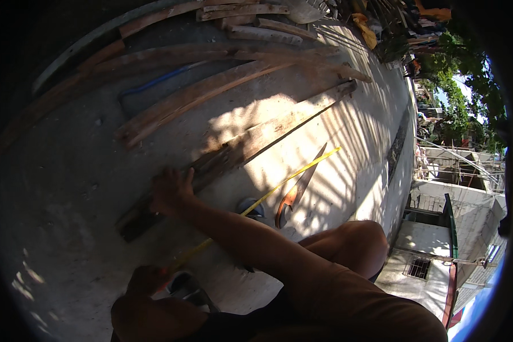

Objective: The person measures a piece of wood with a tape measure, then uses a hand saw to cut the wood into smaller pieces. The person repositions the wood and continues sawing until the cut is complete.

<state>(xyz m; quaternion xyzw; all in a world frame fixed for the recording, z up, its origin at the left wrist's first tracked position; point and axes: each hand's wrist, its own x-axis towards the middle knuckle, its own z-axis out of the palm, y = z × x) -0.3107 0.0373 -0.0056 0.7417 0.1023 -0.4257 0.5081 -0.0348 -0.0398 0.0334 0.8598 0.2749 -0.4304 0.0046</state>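
My right arm reaches across to a long wooden plank on the concrete. My right hand rests over the plank's near part, thumb and fingers spread. Down at the lower left, my left hand is closed around an orange tape measure, mostly hidden and in shadow. Its yellow tape blade runs up to the right, passing behind my right forearm, with its free end lying past the handsaw. That handsaw has an orange-brown handle and a pointed blade, and lies right of the plank.
More boards lie beyond the plank, with a blue bar among them. Short wood pieces are stacked at the far edge. My feet and bent knee are close by. A block building stands at right.
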